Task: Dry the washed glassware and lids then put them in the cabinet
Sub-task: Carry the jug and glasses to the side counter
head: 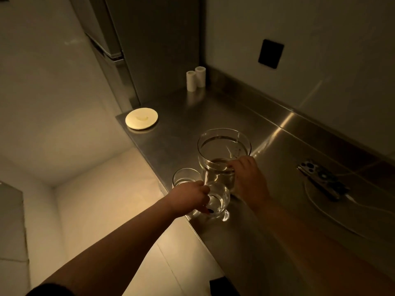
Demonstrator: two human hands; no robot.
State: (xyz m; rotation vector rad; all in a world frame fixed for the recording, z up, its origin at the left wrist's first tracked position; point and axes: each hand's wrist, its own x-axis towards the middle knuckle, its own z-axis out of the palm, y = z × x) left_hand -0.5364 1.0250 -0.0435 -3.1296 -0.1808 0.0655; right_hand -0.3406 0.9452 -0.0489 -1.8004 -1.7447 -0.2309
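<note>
A tall clear glass pitcher [222, 150] stands on the steel counter [267, 142]. My right hand [249, 178] grips its lower right side. In front of the pitcher is a small clear glass [219, 202], and my left hand [192, 196] holds it with fingers curled round its left side. A second small glass [183, 177] stands just behind my left hand at the counter's left edge. A round white lid [141, 119] lies flat at the counter's far left corner.
Two white cylinders [195, 79] stand at the back by the wall. A phone [322, 178] with a cable lies on the right of the counter. A grey fridge [136, 50] stands beyond the counter's end. Pale floor lies left of the counter edge.
</note>
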